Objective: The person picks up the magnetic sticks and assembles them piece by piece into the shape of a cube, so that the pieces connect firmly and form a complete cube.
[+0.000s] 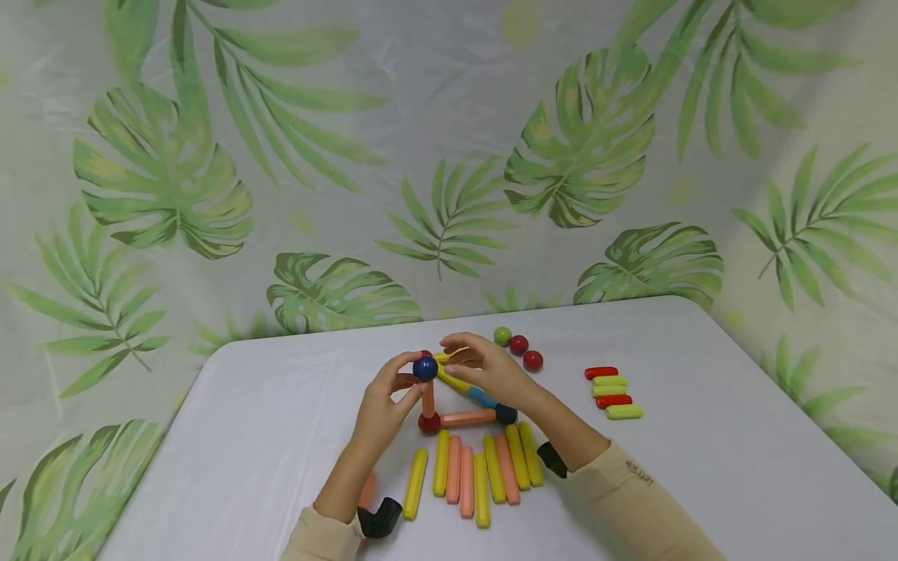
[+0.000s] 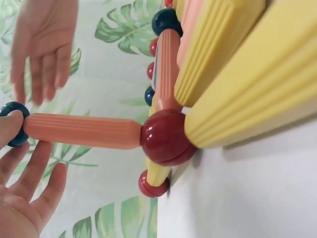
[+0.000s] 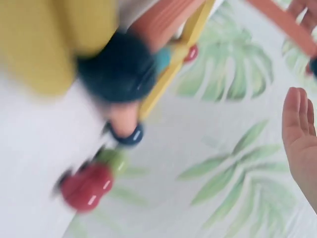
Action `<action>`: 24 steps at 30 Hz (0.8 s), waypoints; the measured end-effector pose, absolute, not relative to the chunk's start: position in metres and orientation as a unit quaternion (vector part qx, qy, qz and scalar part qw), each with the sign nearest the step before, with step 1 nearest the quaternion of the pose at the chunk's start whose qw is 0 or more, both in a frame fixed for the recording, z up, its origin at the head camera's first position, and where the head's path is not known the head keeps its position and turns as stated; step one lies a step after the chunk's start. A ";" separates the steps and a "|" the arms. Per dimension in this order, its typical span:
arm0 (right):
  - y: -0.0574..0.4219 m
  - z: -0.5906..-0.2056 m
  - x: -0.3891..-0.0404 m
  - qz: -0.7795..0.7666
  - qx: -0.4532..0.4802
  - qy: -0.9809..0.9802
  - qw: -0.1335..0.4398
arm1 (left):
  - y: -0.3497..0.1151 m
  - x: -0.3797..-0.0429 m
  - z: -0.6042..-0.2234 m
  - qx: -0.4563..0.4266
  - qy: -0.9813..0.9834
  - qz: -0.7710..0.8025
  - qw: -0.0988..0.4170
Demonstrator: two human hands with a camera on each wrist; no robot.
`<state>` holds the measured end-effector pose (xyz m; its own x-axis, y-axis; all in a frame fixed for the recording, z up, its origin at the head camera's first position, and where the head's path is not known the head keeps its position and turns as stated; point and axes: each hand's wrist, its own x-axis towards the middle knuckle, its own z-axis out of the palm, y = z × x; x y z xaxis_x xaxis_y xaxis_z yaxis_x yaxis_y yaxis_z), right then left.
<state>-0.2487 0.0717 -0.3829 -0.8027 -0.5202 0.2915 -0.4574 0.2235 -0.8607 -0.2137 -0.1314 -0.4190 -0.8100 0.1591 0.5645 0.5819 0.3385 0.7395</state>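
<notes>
My left hand pinches a blue ball between thumb and fingers. The ball sits on the top end of an upright orange rod, whose lower end meets a red ball on the table. From that red ball a lying orange rod runs to a dark blue ball. Yellow and light blue rods form more of the frame behind. My right hand hovers to the right of the pinched ball, holding nothing; its fingers look extended in the right wrist view.
Several loose yellow rods and orange rods lie in a row in front of the frame. A green ball and red balls stand behind. Short red and lime rods lie on the right of the white table.
</notes>
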 end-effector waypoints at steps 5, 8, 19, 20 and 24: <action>0.115 -0.395 -0.270 -0.496 -0.271 0.824 -0.033 | -0.134 -0.219 -0.420 -0.242 -0.796 -0.514 0.208; 0.140 -0.409 -0.283 -0.445 -0.223 0.867 -0.034 | -0.133 -0.220 -0.417 -0.237 -0.796 -0.520 0.201; 0.173 -0.435 -0.298 -0.330 -0.131 0.934 0.033 | -0.130 -0.212 -0.395 -0.229 -0.800 -0.527 0.173; 0.173 -0.432 -0.295 -0.328 -0.132 0.935 0.028 | -0.132 -0.215 -0.399 -0.228 -0.802 -0.526 0.170; 0.170 -0.425 -0.273 -0.329 -0.155 0.932 0.013 | -0.139 -0.218 -0.408 -0.231 -0.805 -0.520 0.168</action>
